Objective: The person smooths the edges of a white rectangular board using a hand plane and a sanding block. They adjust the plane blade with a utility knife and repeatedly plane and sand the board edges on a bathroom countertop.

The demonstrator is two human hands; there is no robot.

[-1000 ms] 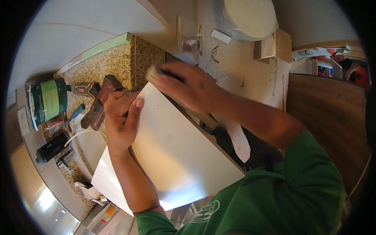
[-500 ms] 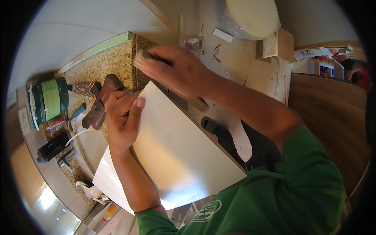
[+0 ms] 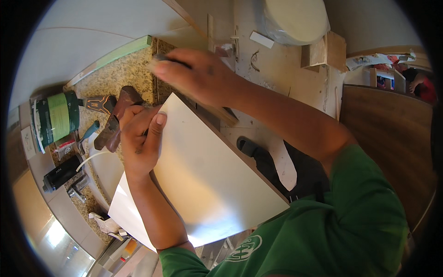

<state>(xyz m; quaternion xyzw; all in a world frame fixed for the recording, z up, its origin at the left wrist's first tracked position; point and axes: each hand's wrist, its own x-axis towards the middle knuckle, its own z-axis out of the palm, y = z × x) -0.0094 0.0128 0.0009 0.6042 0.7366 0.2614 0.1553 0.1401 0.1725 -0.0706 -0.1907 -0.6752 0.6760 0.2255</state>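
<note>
A white panel [image 3: 207, 171] with a brown edge lies slanted in front of me. My left hand [image 3: 142, 138] grips its far left edge, the thumb on the white face and the fingers curled over the side. My right hand [image 3: 198, 76] is closed around a small block, dark on top and pale at the front [image 3: 159, 60], above the panel's far corner. Motion blur and the fingers hide most of that block, and I cannot tell its kind. A brown strip of wood [image 3: 226, 115] shows under the right wrist.
On the speckled stone counter [image 3: 113, 69] lie a brown object [image 3: 124, 111], a tool with a black-and-orange handle [image 3: 99, 104], a green package [image 3: 57, 117] and a black bottle [image 3: 64, 173]. A faucet [image 3: 78, 187] stands at left. A white round container [image 3: 295, 21] stands far right of centre.
My right hand, with the block, has shifted slightly left and away from me. The panel and my left hand appear slightly further left in view.
</note>
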